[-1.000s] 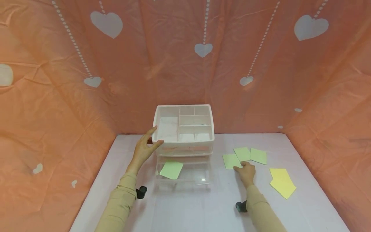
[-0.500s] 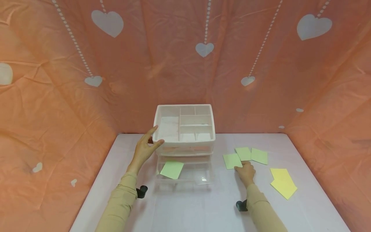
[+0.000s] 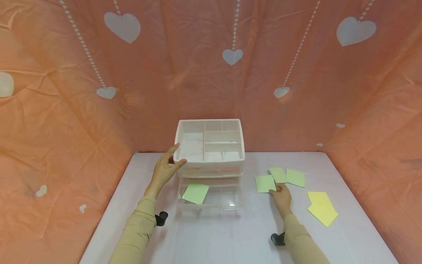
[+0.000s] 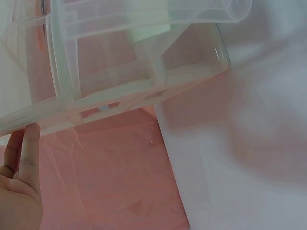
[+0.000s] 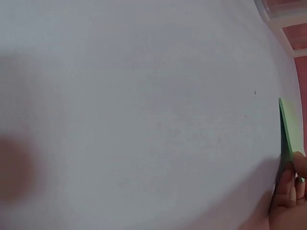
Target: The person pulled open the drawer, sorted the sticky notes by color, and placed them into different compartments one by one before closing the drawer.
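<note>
No letters, numbers, labels or brand names can be read in any view. I can't make out writing on the green sticky notes (image 3: 265, 182), the yellow sticky notes (image 3: 323, 209), the drawer box (image 3: 212, 170) or the orange cloth (image 3: 197, 77) with hearts (image 3: 122, 28).

From my right grip (image 3: 281, 198), bare surface (image 3: 253, 222) gives me passage towards 8 o'clock; the protruding clear drawer (image 3: 225, 193) blocks 9, two green note pads (image 3: 278, 175) 12 to 1, yellow notes (image 3: 322, 209) just past 3.
</note>
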Demonstrator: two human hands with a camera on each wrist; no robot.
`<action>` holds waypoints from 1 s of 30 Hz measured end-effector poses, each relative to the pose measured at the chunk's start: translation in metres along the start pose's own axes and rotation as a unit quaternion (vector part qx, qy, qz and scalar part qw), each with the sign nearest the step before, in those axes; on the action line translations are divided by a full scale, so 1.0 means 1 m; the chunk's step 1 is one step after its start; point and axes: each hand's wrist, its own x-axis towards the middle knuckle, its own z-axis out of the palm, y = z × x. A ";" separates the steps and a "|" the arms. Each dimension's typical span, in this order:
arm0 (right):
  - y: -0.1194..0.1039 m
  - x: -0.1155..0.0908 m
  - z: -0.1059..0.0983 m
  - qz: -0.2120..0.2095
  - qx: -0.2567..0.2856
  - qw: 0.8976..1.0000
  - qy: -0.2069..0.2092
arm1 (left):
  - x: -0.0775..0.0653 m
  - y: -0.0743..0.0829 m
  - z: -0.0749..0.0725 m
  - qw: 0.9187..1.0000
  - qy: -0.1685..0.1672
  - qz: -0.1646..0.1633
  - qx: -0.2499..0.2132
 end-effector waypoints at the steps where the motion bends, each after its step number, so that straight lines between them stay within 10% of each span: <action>1: 0.000 -0.001 -0.001 0.004 0.011 1.000 0.003 | 0.000 0.000 0.000 1.000 0.000 -0.001 0.000; 8: -0.005 -0.006 -0.006 0.023 0.116 0.993 0.007 | -0.001 0.001 0.000 1.000 -0.001 -0.009 0.002; 30: -0.018 -0.006 -0.029 0.060 0.217 0.974 0.017 | 0.000 0.002 0.000 1.000 0.001 -0.015 -0.007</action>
